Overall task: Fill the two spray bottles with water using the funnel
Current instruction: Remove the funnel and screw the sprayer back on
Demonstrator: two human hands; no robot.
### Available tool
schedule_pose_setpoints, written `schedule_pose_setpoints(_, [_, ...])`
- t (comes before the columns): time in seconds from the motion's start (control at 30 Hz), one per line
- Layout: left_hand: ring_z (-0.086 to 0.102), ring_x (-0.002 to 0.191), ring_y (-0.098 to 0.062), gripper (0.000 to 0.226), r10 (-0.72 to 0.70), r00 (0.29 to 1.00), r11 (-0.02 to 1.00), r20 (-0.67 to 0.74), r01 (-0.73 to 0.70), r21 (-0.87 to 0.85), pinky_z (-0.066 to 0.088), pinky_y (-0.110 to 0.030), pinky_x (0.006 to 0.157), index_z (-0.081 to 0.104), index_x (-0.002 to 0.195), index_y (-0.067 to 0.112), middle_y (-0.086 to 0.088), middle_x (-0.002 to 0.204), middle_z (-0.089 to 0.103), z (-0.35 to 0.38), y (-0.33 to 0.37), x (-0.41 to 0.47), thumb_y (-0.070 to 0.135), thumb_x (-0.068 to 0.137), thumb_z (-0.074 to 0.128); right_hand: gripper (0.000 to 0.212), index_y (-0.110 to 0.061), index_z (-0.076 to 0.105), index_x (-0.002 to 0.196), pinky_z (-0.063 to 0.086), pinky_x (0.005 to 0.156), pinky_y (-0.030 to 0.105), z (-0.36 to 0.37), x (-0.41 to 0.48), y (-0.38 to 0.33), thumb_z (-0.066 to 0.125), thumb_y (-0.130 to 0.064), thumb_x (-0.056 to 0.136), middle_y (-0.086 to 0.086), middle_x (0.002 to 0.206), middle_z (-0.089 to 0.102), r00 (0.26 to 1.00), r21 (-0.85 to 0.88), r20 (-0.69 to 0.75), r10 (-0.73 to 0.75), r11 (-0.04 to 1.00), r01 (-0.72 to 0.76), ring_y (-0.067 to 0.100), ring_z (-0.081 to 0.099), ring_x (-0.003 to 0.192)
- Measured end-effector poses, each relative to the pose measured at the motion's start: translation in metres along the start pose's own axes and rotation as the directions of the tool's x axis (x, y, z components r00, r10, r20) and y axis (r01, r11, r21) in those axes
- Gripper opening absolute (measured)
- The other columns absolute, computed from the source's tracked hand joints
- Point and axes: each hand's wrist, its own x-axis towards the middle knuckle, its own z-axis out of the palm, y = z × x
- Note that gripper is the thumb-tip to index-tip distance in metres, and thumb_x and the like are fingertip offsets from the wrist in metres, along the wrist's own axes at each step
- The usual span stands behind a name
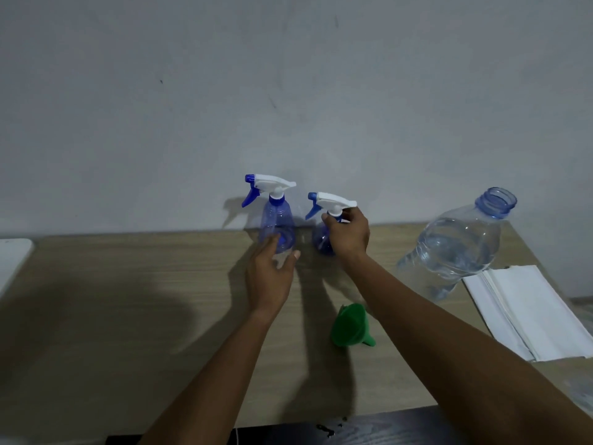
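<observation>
Two clear blue spray bottles with white and blue trigger heads stand near the wall on the wooden table [128, 300]. The taller left spray bottle [276, 220] has my left hand [271, 277] at its base, fingers spread around it and touching it. My right hand [348, 234] grips the neck of the shorter right spray bottle [322, 240] just under its trigger head. A green funnel [351, 326] lies on its side on the table between my forearms. A large clear water bottle [455, 245], uncapped and partly full, stands to the right.
A stack of white paper towels [529, 313] lies at the table's right end, beside the water bottle. A white object [12, 258] sits at the far left edge. The grey wall runs right behind the bottles. A dark surface [369, 428] borders the table's front edge.
</observation>
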Motion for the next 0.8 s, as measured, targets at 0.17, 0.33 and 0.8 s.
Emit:
schedule_pose_setpoints(0.17, [0.06, 0.13, -0.017, 0.051, 0.018, 1.0, 0.998, 0.02, -0.019, 0.058, 0.046, -0.025, 0.104, 0.068, 0.135, 0.013, -0.004, 0.138, 0.067, -0.008, 0.002, -0.034, 0.025, 0.087, 0.081, 0.032, -0.016, 0.073, 0.108, 0.051, 0.076, 0.028, -0.023, -0.047, 0.004, 0.083, -0.026, 0.078, -0.004, 0.094, 0.073, 0.992, -0.074, 0.087, -0.095, 0.992, 0.102, 0.015, 0.069, 0.086])
schedule_pose_setpoints(0.33, [0.064, 0.111, 0.013, 0.046, -0.008, 0.981, 0.999, 0.193, 0.017, -0.045, 0.053, -0.024, 0.096, 0.07, 0.127, 0.035, 0.02, 0.12, 0.072, -0.029, -0.004, -0.074, 0.022, 0.084, 0.079, 0.029, -0.022, 0.075, 0.097, 0.046, 0.062, 0.022, -0.043, -0.095, 0.006, 0.086, -0.025, 0.07, -0.009, 0.079, 0.073, 0.948, -0.154, 0.268, -0.169, 0.964, 0.215, 0.005, 0.066, 0.071])
schedule_pose_setpoints(0.8, [0.076, 0.101, -0.015, 0.038, -0.147, 0.943, 0.978, 0.298, 0.184, -0.1, 0.061, -0.037, 0.091, 0.077, 0.111, 0.026, 0.003, 0.102, 0.081, -0.068, -0.024, -0.151, -0.005, 0.089, 0.069, 0.039, -0.016, 0.06, 0.072, 0.041, 0.053, 0.029, -0.059, -0.166, 0.042, 0.091, -0.037, 0.06, -0.006, 0.062, 0.063, 0.825, -0.255, 0.471, -0.313, 0.846, 0.468, 0.009, 0.057, 0.059])
